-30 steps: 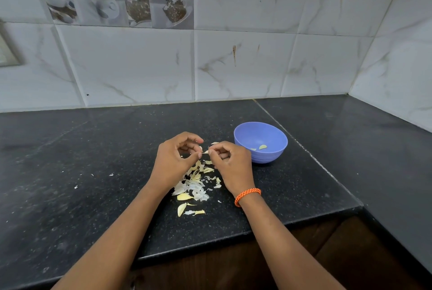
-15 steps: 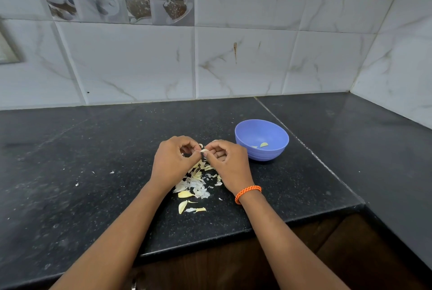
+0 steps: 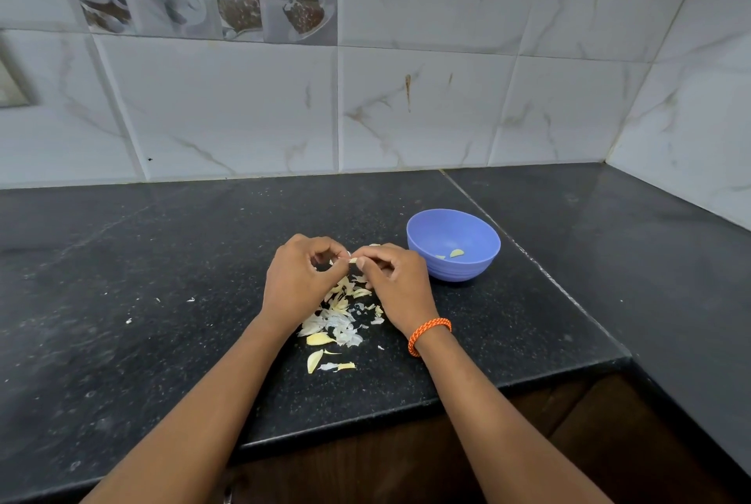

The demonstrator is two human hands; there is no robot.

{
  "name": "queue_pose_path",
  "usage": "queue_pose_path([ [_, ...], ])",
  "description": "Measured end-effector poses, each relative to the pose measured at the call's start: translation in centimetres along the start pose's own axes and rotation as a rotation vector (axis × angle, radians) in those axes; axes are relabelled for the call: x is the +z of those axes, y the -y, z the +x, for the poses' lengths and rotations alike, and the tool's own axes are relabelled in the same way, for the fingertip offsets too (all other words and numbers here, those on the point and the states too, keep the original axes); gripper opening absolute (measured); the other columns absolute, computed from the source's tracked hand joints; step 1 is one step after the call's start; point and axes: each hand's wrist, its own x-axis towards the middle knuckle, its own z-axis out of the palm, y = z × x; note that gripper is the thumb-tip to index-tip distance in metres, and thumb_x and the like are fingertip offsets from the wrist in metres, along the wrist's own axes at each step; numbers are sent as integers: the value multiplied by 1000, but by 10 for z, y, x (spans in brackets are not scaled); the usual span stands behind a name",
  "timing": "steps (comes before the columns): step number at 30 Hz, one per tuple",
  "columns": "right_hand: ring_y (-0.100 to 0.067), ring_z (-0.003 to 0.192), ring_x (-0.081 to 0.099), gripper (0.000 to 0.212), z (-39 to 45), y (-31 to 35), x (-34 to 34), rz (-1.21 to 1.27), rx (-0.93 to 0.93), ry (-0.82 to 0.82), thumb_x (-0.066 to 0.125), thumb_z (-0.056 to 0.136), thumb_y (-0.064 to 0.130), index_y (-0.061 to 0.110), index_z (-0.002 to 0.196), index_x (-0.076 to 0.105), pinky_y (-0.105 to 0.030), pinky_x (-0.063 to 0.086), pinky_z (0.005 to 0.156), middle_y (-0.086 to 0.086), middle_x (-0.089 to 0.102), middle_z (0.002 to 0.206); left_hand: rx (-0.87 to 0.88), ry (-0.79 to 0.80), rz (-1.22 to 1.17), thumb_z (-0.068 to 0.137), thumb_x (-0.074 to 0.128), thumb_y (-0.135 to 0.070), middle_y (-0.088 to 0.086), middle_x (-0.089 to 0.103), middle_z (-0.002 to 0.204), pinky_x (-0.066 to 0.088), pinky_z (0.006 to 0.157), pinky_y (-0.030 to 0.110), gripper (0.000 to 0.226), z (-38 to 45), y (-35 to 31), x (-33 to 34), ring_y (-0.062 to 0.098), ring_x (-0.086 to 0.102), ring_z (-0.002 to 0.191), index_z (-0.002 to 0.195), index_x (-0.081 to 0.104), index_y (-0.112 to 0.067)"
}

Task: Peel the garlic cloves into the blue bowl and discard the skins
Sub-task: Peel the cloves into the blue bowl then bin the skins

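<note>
Two hands meet in the middle of the frame. The left hand [image 3: 298,280] and right hand [image 3: 396,280] both pinch one small garlic clove [image 3: 352,260] between their fingertips. The clove lies sideways, left to right. The blue bowl [image 3: 453,245] sits just right of the right hand, nearer to it, with nothing in between. A pile of skins [image 3: 335,322] lies below the hands on the dark counter [image 3: 162,300].

Blue bowl [image 3: 453,259], black speckled counter [image 3: 162,300], pale yellow-white skins [image 3: 333,324] below the fingers, orange wristband [image 3: 428,335], white marbled tiles [image 3: 406,105].
</note>
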Motion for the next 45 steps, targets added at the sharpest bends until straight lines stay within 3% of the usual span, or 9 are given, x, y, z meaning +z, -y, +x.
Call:
queue_pose_path([
  [4,-9,77,70,18,-2,4,-2,77,34,-12,66,102,8,13,107,83,-24,61,73,2,76,100,-13,-32,75,89,81,-28,-21,71,74,45,67,29,13,1,-1,-1,5,60,86,80,79,-38],
  [12,-7,69,64,27,-3,6,-4,139,72,-41,59,107,10,21,122,79,-24,57,66,0,72,85,-22,0,108,97,74,-32,-25,73,78,42,67,26,17,1,-1,0,-1,61,91,86,86,-37],
  [20,-14,69,63,30,-4,8,-5,105,93,-51,52,105,7,26,106,76,-44,62,67,0,68,82,39,7,136,83,90,-38,-18,67,76,46,68,32,27,2,5,2,4,58,87,71,67,-36],
  [24,-8,61,59,21,-7,14,-5,83,120,-106,56,101,7,21,96,71,-33,53,59,2,67,73,184,207,167,99,72,-39,-23,72,106,47,91,36,7,2,2,7,2,56,108,105,76,-39],
  [27,-4,59,60,12,-12,19,-10,9,106,-157,62,97,6,14,90,69,-17,46,57,6,65,69,342,416,314,104,56,-44,-20,70,133,40,117,41,34,1,4,17,11,51,138,134,72,-36],
  [31,-10,58,62,10,-16,17,-14,-61,110,-181,69,89,7,16,84,67,-21,52,57,1,67,67,355,465,327,102,70,-44,-24,70,135,27,128,35,30,1,1,17,5,51,139,130,76,-41],
  [34,-10,57,61,11,-16,16,-15,-95,97,-148,71,87,6,16,84,70,-20,52,58,2,67,66,290,383,310,94,80,-41,-31,75,114,38,124,34,19,4,3,9,-6,62,114,112,82,-45],
  [39,-8,58,64,15,-17,13,-17,-80,147,-104,70,89,6,19,87,76,-26,58,59,5,67,65,107,304,394,89,82,-44,-25,71,104,56,88,35,9,3,11,-5,-1,60,108,87,77,-51],
  [45,-18,59,73,8,-17,14,-19,0,195,-65,73,93,6,12,88,76,-26,60,57,-6,73,74,103,272,305,88,82,-26,-23,65,101,52,84,31,26,0,7,-6,-1,55,110,100,80,-48],
])
